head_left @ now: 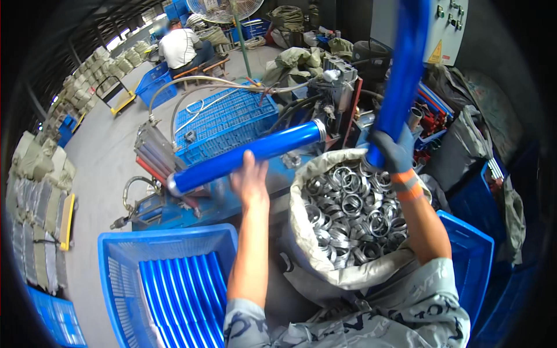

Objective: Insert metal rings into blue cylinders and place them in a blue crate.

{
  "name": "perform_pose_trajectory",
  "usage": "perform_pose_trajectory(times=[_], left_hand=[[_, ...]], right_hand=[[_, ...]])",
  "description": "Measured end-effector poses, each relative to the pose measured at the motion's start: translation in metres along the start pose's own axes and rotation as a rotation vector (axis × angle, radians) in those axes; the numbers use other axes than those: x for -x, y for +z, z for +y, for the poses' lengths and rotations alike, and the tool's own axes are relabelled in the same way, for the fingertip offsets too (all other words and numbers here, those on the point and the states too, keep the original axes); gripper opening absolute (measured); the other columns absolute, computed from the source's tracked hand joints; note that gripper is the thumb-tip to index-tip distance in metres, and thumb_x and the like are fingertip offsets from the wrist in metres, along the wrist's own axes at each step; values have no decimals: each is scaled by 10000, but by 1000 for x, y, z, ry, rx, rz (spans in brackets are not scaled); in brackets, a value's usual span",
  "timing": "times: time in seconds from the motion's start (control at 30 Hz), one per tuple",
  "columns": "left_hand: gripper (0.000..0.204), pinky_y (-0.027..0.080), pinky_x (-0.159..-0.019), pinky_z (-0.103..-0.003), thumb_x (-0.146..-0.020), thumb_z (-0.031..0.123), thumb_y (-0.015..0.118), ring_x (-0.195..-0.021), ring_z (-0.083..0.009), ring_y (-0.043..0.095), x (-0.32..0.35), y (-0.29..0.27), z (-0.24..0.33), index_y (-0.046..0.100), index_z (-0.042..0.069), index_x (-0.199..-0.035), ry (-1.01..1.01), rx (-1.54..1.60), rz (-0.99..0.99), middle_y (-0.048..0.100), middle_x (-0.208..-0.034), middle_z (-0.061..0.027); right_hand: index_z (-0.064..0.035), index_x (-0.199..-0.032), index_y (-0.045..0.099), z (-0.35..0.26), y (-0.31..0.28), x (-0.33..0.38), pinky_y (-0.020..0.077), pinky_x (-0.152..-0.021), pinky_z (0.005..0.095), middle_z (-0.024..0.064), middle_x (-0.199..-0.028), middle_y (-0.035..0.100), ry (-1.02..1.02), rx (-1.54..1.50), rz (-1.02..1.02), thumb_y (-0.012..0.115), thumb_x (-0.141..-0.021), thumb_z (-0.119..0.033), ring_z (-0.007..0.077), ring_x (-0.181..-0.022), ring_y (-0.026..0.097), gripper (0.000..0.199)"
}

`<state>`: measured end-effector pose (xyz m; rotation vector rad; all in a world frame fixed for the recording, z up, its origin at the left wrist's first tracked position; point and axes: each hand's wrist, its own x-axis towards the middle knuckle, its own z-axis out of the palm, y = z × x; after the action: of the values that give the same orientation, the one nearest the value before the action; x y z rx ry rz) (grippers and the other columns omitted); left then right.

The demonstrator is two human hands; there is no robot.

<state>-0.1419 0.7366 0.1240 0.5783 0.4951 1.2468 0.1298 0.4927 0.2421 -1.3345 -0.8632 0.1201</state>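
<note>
A shiny blue tube [229, 161] with silver rings at both ends lies slantwise between two metal cylinder units of the blue bench machine. My bare left hand [250, 178] is at its near side, slightly blurred, fingers stretched up and a fingertip against the tube; it does not wrap round it. My right hand [395, 152], in a dark glove with an orange cuff, is closed round the lower part of a second blue tube [403, 69], held nearly upright. Below that tube stands a whitish sack [304, 249] full of loose silver metal rings [353, 203].
A blue crate [168, 235] at lower left holds several blue tubes [183, 290]. An upturned blue crate [226, 116] stands behind the machine, with hoses [203, 81] running over it. Another blue crate [467, 232] is at right. Far off sits a person [178, 47] near a fan.
</note>
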Motion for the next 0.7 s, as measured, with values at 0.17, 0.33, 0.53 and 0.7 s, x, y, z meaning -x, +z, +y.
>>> perform_pose_trajectory(times=[0.17,0.33,0.53,0.7], left_hand=[[670,623,-1177,-545,-1050,324,916,-1396,-367,701,-101,-42,-93,596,59,-1575,-206,-72,231,668,-1544,-126],[722,698,-1068,-494,-987,360,975,-1268,-361,755,-112,-60,-147,654,-9,-1518,-372,-176,447,724,-1441,-161],[893,689,-1066,-566,-968,430,981,-1318,-505,743,-125,-84,-137,587,-122,-1549,-401,-212,367,698,-1486,-297],[993,687,-1060,-596,-964,523,961,-1306,-554,748,-119,-88,-131,534,-97,-1612,-370,-289,305,648,-1560,-347]], right_hand=[[52,-1594,562,-39,-90,102,614,-855,376,95,-1090,747,25,-147,25,813,-859,-146,206,-936,740,802],[26,-1493,610,-58,-162,165,647,-857,414,113,-1072,744,51,6,159,804,-791,-154,238,-922,764,751],[-11,-1444,630,-49,-176,176,659,-852,414,129,-1128,762,134,-8,117,797,-848,-161,238,-950,778,637],[-17,-1664,521,-50,-236,193,648,-964,410,169,-1368,767,162,163,264,709,-976,-61,251,-1109,770,715]])
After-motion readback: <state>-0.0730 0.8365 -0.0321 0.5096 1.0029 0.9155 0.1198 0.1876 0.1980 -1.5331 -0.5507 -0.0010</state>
